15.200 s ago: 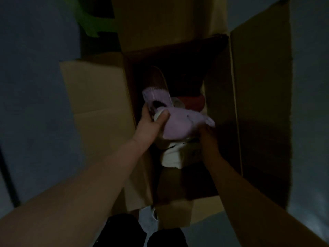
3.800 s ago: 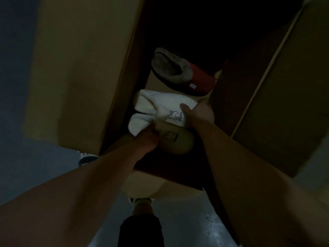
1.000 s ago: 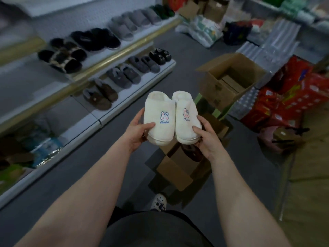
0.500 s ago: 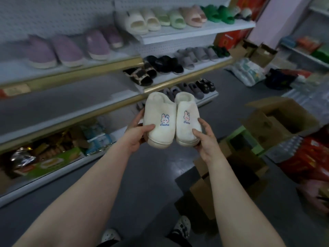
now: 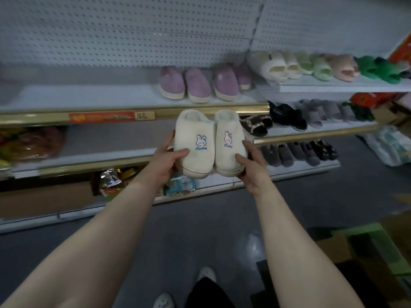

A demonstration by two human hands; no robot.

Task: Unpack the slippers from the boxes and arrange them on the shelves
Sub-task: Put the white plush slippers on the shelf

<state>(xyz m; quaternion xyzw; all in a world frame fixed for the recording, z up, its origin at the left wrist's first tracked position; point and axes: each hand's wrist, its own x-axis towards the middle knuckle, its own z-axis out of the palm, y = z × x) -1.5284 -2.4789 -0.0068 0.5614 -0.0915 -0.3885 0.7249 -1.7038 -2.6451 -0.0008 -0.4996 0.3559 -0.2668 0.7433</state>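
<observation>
Holding a pair of cream slippers (image 5: 209, 138) side by side in mid-air, facing store shelving, each embroidered with a small rabbit and the word "Cute". Left hand (image 5: 165, 162) gripping the outer edge of one slipper, thumb curled over the top and fingers hidden beneath. Right hand (image 5: 251, 165) grasping the other the same way. Carried with toes toward the body and openings toward the shelves.

Just beyond and higher: upper shelf (image 5: 89, 96) with lilac slippers (image 5: 195, 85) in a row and bare white space to their left. Below it, a bare middle shelf (image 5: 100, 138).

Likely best done by lifting clear of the gold front rail (image 5: 33, 118), lowering both soles flat beside the lilac row with toes outward to match, and loosening both grips together to avoid tipping either.
</observation>
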